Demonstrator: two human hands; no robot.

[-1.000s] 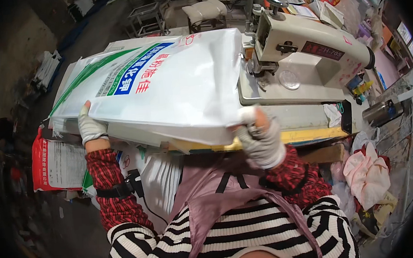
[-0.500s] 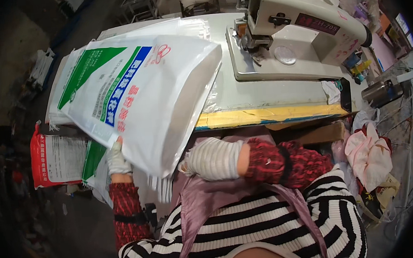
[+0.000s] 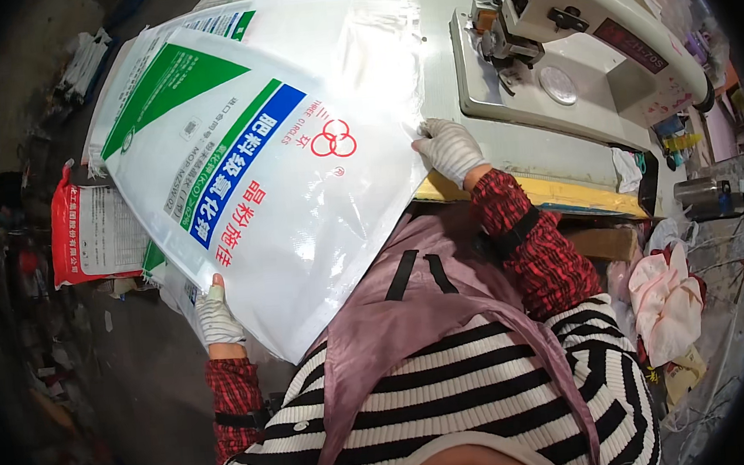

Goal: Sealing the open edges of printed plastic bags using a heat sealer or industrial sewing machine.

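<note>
Holding 1 white bag, L hand & R hand, each grip clamped on its edge; 1 sewing mach.

Glossy plastic sack, shiny metal cup

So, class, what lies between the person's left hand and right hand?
The white printed bag lies between the left hand, at its left edge, and the right hand, at its right edge; the head view shows this.

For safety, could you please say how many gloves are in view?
2: one on the left hand, one on the right hand, both at the bag's edges. More may be hidden.
</note>
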